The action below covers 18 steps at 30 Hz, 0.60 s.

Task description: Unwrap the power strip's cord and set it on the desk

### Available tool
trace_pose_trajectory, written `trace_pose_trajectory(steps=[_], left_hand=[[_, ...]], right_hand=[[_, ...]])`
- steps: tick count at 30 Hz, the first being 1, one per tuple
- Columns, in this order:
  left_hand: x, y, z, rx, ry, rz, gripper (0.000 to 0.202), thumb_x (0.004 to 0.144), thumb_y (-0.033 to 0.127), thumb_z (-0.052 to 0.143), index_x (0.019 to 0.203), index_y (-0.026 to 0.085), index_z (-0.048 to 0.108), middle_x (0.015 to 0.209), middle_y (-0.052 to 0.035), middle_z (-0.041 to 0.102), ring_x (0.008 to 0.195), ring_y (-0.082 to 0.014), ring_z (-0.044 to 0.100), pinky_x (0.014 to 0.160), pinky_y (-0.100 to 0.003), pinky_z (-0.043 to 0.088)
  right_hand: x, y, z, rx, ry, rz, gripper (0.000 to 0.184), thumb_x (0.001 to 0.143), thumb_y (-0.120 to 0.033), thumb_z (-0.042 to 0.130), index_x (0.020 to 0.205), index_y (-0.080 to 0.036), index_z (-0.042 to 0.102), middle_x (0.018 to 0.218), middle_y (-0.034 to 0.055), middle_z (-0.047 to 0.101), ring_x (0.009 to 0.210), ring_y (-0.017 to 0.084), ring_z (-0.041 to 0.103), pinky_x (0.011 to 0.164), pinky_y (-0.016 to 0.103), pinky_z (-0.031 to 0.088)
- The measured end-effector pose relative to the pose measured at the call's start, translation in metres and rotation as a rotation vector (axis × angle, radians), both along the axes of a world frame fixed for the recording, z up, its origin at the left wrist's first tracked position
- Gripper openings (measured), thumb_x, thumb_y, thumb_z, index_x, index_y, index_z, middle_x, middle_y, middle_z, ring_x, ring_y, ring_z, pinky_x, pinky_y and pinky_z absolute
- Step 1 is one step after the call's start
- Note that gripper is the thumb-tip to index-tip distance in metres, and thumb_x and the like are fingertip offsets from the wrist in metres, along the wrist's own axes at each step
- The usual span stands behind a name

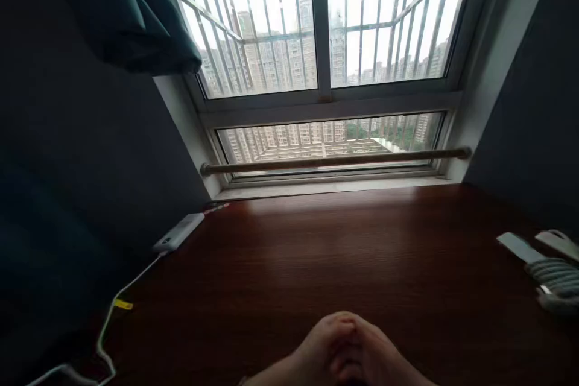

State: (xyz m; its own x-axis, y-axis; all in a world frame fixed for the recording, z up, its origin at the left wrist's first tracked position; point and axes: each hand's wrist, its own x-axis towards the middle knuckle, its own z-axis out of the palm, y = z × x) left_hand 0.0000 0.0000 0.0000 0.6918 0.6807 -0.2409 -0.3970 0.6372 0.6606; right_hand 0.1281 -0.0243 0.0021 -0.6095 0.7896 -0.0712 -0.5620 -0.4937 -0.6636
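Note:
My left hand [312, 347] and my right hand [382, 347] meet at the bottom middle of the head view, in front of a dark red-brown wooden surface [335, 253]. Their fingertips touch at the top and the fingers curl inward against each other. Nothing shows between the hands, though the lower fingers are in shadow and the wrists run off the bottom edge. Both hands are closed.
A white power strip [181, 232] lies along the left wall; its white cord [108, 319] bears a yellow tag [123, 304]. On the right rests a coiled grey cord [554, 277] beside a pale flat strip [519, 246]. A rail [335, 161] crosses the window, with a teal curtain [145, 18] upper left.

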Motion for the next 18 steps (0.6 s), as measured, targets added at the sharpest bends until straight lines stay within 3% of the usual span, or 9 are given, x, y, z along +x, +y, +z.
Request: trace_pose_trajectory(steps=[7,18], left_hand=[[-0.0028,-0.0009,-0.0014,-0.007,0.043,0.027,0.015,0.071,0.026,0.064,0.075,0.014,0.055,0.054,0.0023,0.041,0.037,-0.0063,0.027,0.033,-0.019,0.017],[-0.0018,-0.0001,-0.0046,-0.018,0.076,0.048,0.013,0.072,0.023,0.060,0.079,0.012,0.058,0.056,-0.0007,0.044,0.039,-0.0072,0.031,0.031,-0.018,0.021]], right_hand=[[-0.0032,0.0012,-0.0021,0.007,0.004,-0.006,0.051,0.075,-0.051,0.064,0.105,-0.011,0.051,0.087,0.0115,0.062,0.074,0.017,0.062,0.062,0.022,0.044],[-0.0033,0.0015,-0.0037,0.013,-0.005,-0.008,0.049,0.078,-0.050,0.062,0.105,-0.011,0.051,0.087,0.0118,0.062,0.075,0.017,0.062,0.062,0.022,0.045]])
